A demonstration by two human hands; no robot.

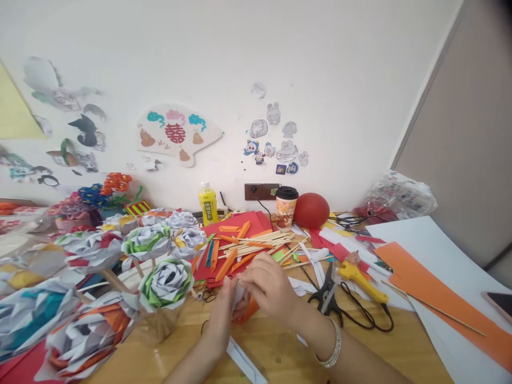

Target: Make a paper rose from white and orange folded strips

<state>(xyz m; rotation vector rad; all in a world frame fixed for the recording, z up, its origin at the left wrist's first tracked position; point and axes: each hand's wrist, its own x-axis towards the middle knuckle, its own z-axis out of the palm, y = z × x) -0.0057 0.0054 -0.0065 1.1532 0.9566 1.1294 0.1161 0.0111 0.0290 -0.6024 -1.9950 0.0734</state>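
Observation:
Both my hands meet over the wooden table (280, 346), low in the middle of the view. My left hand (221, 316) and my right hand (269, 288) are closed together on a small folded piece of white and orange paper (241, 305). A white paper strip (244, 362) lies on the table just below my left wrist. A beaded bracelet (333, 346) is on my right wrist. Just left of my hands stands a green and white paper rose (166, 282) on a stick.
Several paper roses (92, 250) crowd the left side. Wooden sticks (256, 241) and orange strips lie on red paper behind my hands. Black scissors (327, 293), a yellow glue gun (360, 280), a coffee cup (286, 207), a yellow bottle (208, 204), a red balloon (311, 210) and orange sheets (440, 298) sit to the right.

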